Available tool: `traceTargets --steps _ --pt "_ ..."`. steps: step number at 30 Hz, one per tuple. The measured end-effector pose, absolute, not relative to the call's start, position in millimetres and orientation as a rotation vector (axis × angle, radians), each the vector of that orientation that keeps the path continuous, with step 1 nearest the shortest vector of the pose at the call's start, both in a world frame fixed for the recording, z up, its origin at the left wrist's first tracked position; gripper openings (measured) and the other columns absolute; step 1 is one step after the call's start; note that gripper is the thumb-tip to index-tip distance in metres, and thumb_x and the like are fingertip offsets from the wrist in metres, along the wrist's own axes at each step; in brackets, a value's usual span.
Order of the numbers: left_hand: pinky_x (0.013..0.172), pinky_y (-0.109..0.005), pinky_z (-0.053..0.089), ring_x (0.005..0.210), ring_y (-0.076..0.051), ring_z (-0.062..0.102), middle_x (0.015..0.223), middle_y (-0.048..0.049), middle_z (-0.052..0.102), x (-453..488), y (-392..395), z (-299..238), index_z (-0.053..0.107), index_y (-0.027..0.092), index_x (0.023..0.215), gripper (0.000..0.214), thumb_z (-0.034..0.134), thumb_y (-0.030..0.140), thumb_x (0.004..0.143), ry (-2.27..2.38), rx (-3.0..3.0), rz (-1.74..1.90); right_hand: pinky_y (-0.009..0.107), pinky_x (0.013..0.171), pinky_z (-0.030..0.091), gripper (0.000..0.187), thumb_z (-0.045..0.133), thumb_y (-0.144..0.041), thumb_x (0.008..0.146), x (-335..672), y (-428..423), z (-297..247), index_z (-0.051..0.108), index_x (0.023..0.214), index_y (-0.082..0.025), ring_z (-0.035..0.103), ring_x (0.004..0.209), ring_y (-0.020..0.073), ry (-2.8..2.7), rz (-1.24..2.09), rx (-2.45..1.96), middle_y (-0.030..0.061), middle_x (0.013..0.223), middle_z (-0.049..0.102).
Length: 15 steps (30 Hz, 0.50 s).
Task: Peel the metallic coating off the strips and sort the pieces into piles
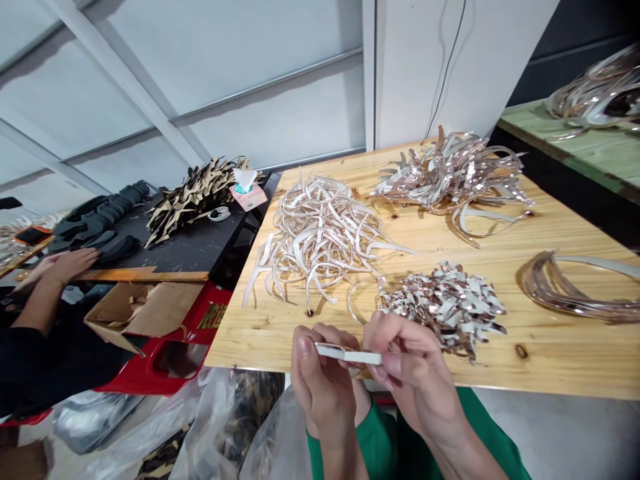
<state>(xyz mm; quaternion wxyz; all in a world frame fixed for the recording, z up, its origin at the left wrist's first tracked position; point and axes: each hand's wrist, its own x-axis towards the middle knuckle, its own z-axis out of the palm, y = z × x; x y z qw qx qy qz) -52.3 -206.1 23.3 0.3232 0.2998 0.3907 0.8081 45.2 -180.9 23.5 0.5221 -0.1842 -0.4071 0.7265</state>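
Observation:
My left hand (320, 377) and my right hand (407, 367) both pinch the same short white strip (349, 354), held level just in front of the near edge of a wooden table (550, 360). Both hands have their fingers closed round it. Right behind my right hand lies a heap of small shiny cut pieces (443, 307). A larger pile of long curved pale strips (320, 237) lies behind my left hand. Green sleeves cover my wrists.
Another tangle of metallic strips (450, 173) lies at the table's far side and a bundle of curved bands (565, 287) at its right. On the left, another person's hand (70, 263) rests on a black bench with dark pieces, a tissue box (247, 193), and a cardboard box (145, 310). Plastic bags (200, 420) lie below.

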Motion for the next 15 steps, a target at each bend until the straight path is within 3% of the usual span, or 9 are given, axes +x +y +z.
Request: traceTargets --steps 4,8,11,15 --pt "0.054 -0.028 0.049 0.058 -0.017 0.058 0.068 0.0007 0.059 -58 -208 19 0.056 0.024 0.078 0.038 0.046 0.036 0.112 1.436 0.943 2.226 0.028 0.053 0.031 0.026 0.057 -0.037 0.103 44 -181 26 0.058 0.081 -0.022 0.042 0.058 0.0145 -1.198 1.543 -0.721 -0.0035 0.067 0.049" --pt "0.058 -0.03 0.048 0.066 -0.018 0.063 0.077 -0.0021 0.068 -64 -216 10 0.061 0.022 0.082 0.036 0.049 0.038 0.112 1.783 1.169 2.097 0.028 0.055 0.032 0.033 0.063 -0.043 0.1 42 -181 32 0.052 0.077 -0.023 0.047 0.057 0.0144 -1.576 1.348 -0.921 -0.005 0.063 0.046" --pt "0.062 -0.031 0.048 0.069 -0.019 0.062 0.078 -0.0023 0.067 -65 -219 8 0.059 0.022 0.082 0.034 0.049 0.037 0.112 1.702 1.231 2.061 0.029 0.058 0.034 0.033 0.058 -0.037 0.102 41 -181 37 0.05 0.074 -0.023 0.05 0.06 0.0149 -1.731 1.266 -0.963 -0.0037 0.064 0.049" --pt "0.056 -0.031 0.04 0.064 -0.018 0.05 0.072 0.0 0.054 -63 -219 14 0.051 0.023 0.077 0.045 0.066 0.061 0.098 1.412 1.21 2.028 0.029 0.062 0.036 0.029 0.05 -0.03 0.104 46 -178 39 0.053 0.076 -0.022 0.054 0.066 0.0156 -1.75 1.371 -0.811 -0.002 0.07 0.055"
